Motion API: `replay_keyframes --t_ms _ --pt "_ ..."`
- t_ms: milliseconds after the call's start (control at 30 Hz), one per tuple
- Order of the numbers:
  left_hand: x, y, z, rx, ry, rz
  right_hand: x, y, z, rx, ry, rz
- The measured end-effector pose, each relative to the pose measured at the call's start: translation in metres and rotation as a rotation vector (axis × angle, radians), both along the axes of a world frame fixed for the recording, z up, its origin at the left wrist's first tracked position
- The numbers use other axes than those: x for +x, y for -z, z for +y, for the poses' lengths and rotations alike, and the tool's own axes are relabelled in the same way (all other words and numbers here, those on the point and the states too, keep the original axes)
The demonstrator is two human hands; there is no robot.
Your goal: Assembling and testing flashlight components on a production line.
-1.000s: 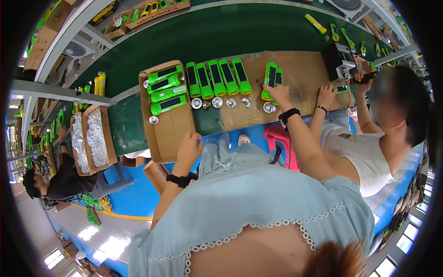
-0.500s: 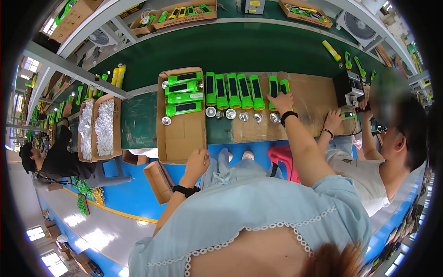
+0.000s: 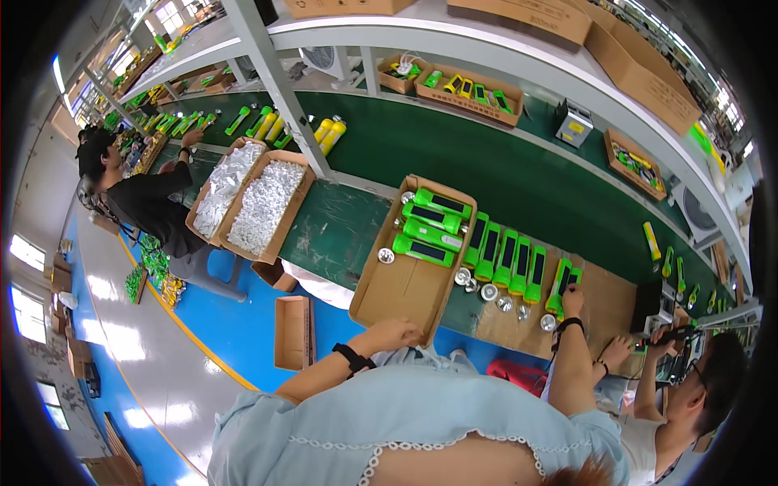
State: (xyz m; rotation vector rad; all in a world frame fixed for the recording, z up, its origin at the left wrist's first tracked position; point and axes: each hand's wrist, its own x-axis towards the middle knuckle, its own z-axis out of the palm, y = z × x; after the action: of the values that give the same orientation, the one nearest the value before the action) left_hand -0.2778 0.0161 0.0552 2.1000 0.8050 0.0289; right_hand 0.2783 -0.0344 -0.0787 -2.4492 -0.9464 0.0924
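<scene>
My left hand (image 3: 393,334), with a black wristband, has its fingers curled at the near right corner of a shallow cardboard box (image 3: 374,298). Inside that box, several green flashlights (image 3: 428,249) with dark panels lie in a stack, with silver reflector heads (image 3: 386,256) beside them. A row of similar flashlights (image 3: 507,259) stretches to the right of the box, with loose reflector heads (image 3: 489,292) at their near ends. Farther right, my right hand (image 3: 573,301) grips the rightmost green flashlight (image 3: 576,274), which lies against another one (image 3: 558,285). Its fingertips are partly hidden.
A co-worker (image 3: 705,381) works close on my right beside a black device (image 3: 651,306). Two boxes of silvery parts (image 3: 267,202) stand to the left; another person (image 3: 150,202) is beyond them. A shelf post (image 3: 275,89) rises from the green bench (image 3: 336,235).
My view has swung left and tilted, so the bench now slants. My right hand's fingers, spread over two flashlights before, have drawn together at the right one. My left hand stays at the box corner.
</scene>
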Motion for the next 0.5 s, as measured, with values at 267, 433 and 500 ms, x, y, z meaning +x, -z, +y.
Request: replay_keyframes --t_ms 267,433,500 --pt "-0.058 0.041 0.046 0.203 -0.186 0.055 -0.110 -0.062 0.041 0.048 0.147 -0.244" --pt "-0.065 0.069 0.057 0.210 -0.108 0.208 -0.205 -0.049 0.012 0.240 -0.110 -0.175" --pt "-0.059 0.074 0.057 0.217 -0.087 0.235 -0.244 -0.036 -0.014 0.196 -0.127 -0.056"
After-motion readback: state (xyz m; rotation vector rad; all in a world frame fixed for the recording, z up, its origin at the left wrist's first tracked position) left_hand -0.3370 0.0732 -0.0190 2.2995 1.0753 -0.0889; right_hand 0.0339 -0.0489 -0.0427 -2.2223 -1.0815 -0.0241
